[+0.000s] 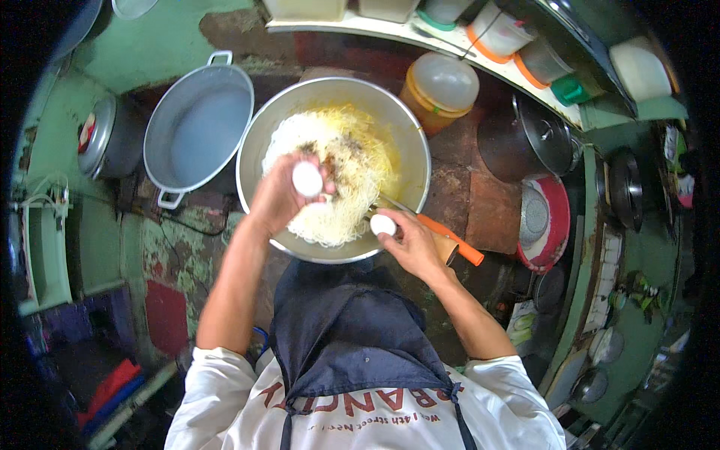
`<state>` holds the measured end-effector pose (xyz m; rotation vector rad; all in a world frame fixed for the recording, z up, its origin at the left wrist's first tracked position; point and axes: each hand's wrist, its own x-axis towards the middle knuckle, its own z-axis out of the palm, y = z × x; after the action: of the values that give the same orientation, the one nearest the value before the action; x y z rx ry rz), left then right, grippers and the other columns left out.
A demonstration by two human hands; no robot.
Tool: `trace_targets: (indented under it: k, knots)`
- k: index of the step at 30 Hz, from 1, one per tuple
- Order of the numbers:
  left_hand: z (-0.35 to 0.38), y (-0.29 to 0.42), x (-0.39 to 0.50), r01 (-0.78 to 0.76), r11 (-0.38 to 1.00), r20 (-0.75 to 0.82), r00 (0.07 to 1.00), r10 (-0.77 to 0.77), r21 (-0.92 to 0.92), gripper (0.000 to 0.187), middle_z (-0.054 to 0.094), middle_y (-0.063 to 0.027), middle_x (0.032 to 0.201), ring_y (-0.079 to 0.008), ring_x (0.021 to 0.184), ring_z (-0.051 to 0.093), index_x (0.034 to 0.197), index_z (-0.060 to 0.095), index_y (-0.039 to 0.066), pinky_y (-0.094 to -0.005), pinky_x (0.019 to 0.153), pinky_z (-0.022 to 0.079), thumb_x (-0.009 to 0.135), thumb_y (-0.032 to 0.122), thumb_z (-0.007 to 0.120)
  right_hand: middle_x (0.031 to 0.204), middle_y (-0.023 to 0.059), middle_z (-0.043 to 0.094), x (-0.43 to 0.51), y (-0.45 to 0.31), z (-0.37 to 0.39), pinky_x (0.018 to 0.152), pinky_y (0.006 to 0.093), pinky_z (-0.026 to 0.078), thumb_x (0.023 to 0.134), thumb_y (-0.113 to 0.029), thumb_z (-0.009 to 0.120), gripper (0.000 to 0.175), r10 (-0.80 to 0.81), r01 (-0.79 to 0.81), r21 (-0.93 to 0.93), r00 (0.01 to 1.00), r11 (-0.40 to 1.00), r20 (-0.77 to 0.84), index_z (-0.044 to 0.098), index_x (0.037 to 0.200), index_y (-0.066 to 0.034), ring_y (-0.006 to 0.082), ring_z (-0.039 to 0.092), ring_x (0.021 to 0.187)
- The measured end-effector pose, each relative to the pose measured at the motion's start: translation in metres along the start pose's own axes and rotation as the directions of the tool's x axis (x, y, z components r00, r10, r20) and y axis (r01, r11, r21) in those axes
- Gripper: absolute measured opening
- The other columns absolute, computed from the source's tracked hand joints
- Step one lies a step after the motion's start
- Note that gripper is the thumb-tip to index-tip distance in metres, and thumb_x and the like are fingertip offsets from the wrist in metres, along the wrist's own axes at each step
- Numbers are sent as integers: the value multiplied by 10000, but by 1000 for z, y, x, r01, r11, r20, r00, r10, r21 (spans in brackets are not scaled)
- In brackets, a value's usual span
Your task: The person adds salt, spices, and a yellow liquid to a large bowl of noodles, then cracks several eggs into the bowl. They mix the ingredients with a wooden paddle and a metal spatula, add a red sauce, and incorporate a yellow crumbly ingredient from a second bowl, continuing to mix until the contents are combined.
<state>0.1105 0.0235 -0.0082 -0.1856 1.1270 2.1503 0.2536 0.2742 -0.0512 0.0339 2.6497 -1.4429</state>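
Note:
A wide metal bowl (413, 185) stands in front of me, holding pale noodles (332, 228) with yellow shreds (360, 121) and dark, powdery seasoning on top. Over its left half, my left hand (281, 188) is turned palm up with one white egg (307, 179) in it. My right hand (413, 242) grips a second white egg (383, 225) by the bowl's lower right rim. An orange-handled utensil (450, 239) and a thicker brown handle (446, 247) lean across that rim, partly hidden behind my right hand.
Left of the bowl sits a two-handled metal pot (197, 132) with cloudy liquid. A lidded orange bucket (439, 93) is at the back right, below a shelf (360, 27) of containers. Farther right are a dark lidded pot (526, 138) and a red basin (557, 225).

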Motion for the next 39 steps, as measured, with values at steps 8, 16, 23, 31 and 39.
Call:
trace_targets:
  k: [8, 16, 23, 31, 39]
  knots:
    - [-54, -79, -49, 38, 878, -171, 984, 51, 477, 232, 674, -57, 806, -116, 600, 593, 1135, 663, 47, -267, 543, 482, 963, 199, 632, 1194, 139, 630, -12, -3, 37, 975, 438, 462, 825, -160, 693, 455, -133, 190, -367, 976, 911, 175, 598, 1261, -69, 339, 566, 1104]
    - [-61, -57, -39, -307, 241, 272, 947, 168, 921, 418, 733, -54, 1042, -232, 1020, 679, 1283, 641, 139, -365, 947, 500, 870, 159, 705, 1148, 153, 641, -11, -15, 62, 942, 421, 483, 855, -157, 681, 446, -35, 49, -365, 998, 930, 44, 599, 1282, -58, 314, 605, 1050]
    - [-35, -12, -1, -436, 391, 470, 883, 12, 810, 509, 725, -118, 1035, -188, 774, 686, 1335, 596, 90, -327, 733, 558, 868, 231, 739, 1031, 80, 681, 35, -53, 49, 790, 291, 533, 967, -165, 569, 366, 305, -232, 538, 951, 811, -49, 591, 1304, -26, 161, 667, 920]
    - [-33, 17, 9, -307, 565, 373, 928, -3, 766, 380, 724, -42, 876, -84, 672, 629, 1156, 630, 41, -241, 575, 513, 857, 231, 768, 1036, 144, 696, 59, -91, 55, 739, 315, 556, 930, -153, 614, 386, 127, -104, 124, 973, 987, -195, 589, 1290, -17, 165, 691, 870]
    - [-29, 37, 24, -372, 319, 303, 920, 248, 871, 456, 745, -94, 913, -198, 836, 696, 1128, 680, 102, -337, 793, 540, 720, 269, 797, 1014, 201, 683, 103, -115, 50, 756, 366, 556, 782, -144, 653, 428, -89, 59, -102, 944, 993, -317, 648, 1187, -4, 287, 687, 830]
